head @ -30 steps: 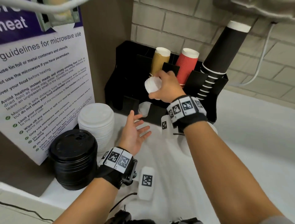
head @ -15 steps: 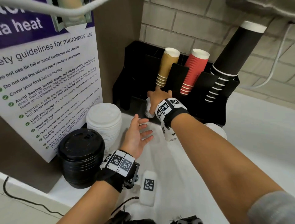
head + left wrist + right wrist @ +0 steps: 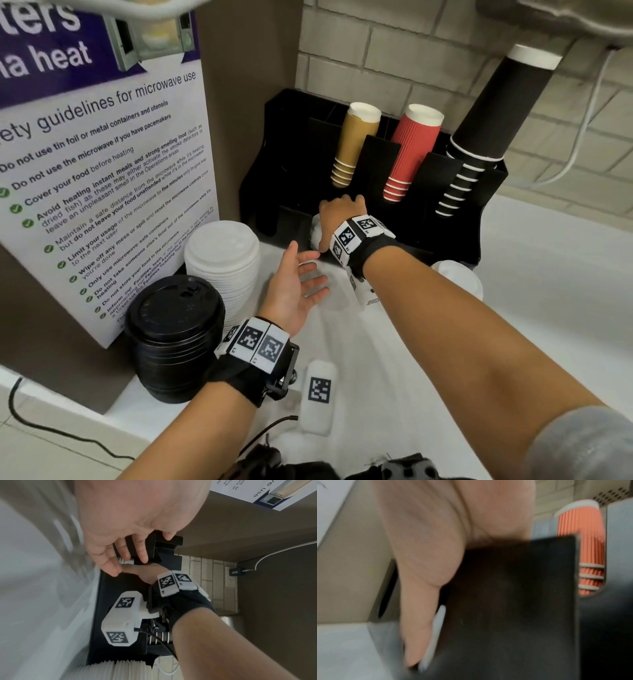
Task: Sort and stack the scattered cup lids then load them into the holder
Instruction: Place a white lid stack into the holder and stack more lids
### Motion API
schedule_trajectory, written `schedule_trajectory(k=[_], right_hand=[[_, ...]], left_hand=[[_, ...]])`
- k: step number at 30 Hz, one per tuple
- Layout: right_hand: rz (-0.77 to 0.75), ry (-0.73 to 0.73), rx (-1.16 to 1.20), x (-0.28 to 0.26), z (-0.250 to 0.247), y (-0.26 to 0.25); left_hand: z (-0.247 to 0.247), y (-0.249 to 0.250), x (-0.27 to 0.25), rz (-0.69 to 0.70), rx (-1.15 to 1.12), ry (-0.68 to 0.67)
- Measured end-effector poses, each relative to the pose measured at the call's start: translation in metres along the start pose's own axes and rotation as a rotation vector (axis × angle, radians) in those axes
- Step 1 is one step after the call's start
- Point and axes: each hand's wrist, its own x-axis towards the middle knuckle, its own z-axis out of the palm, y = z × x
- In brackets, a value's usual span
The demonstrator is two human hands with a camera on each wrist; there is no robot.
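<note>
A white desk [image 3: 548, 291] runs along a wall of pale painted brick [image 3: 411, 51]. At the desk's left edge stands a brown panel [image 3: 246, 68] bearing a microwave-guidelines poster [image 3: 102, 171]. A white cable [image 3: 582, 137] hangs down the brick, and a black cable [image 3: 51, 431] lies on the tiled floor [image 3: 20, 445].

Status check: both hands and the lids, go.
Right hand gripping small white lids at holder front slot. Left hand open, empty. Nothing blocking.
</note>
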Motion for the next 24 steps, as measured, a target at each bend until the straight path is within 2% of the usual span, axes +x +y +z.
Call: schedule_trajectory(k=[2,4,8,11,14,16,20,24], right_hand=[[-0.022,0.077,0.151,-0.011,-0.006,0.006],[-0.004,0.19,0.418,-0.029,-0.014,0.018],[0.182,0.426,0.76,-0.078,-0.013,0.073],[0.367,0.389,0.79,-0.119,0.008,0.117],[0.518,0.303,0.853,-0.15,0.031,0.135],[0.518,0.291,0.906,-0.159,0.045,0.135],[0.5,0.405,0.936,-0.158,0.06,0.129],[0.482,0.427,0.927,-0.156,0.066,0.128]], left_hand=[[0.0,0.002,-0.001,0.004,0.003,-0.007],[0.001,0.004,-0.001,0.01,0.014,-0.014],[0.001,0.007,-0.002,0.022,0.041,-0.045],[0.003,0.008,-0.002,0.024,0.055,-0.07],[0.008,0.007,-0.003,0.026,0.069,-0.095],[0.011,0.004,-0.004,0.023,0.085,-0.114],[0.017,-0.002,-0.005,0.015,0.103,-0.132],[0.018,-0.007,-0.006,0.013,0.106,-0.133]])
